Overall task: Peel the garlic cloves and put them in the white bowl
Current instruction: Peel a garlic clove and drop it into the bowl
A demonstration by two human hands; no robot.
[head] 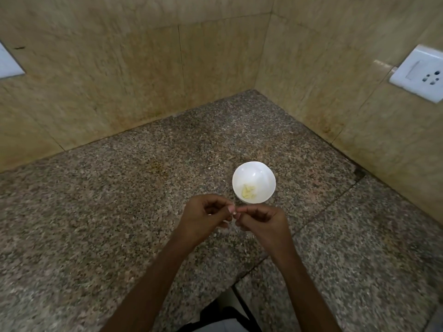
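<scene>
Far to the left of your fingers, a white wall plate (7, 62) sits on the beige stone-look wall tiles (119, 80), well apart from the work and no part of it. Your left hand (206, 215) is over the speckled brown granite surface (96, 212), its fingers (223, 204) curled in, thumb and forefinger pinched narrow. Right where they meet the other hand you seem to hold a small pale garlic clove (235, 212). It is nearly hidden and too small to tell how much skin is on it. Your right hand (262, 220) mirrors the left, curled and pinching the same spot from the other side. That two-sided pinch reads as peeling: one hand steadies the clove while the other can pick at the skin, and tips and nails suit so slight a thing better than a full grip.

Just beyond your fingers and a little to the right stands the round glossy white bowl (268, 173), upright on the surface, with a few yellowish peeled garlic pieces (248, 191) lying at its bottom. You likely work this near its rim so each bare clove needs only a short reach and drop, so the task looks under way, not finished. Far right of your fingers, a white wall socket (422, 73) sits on the side wall
</scene>
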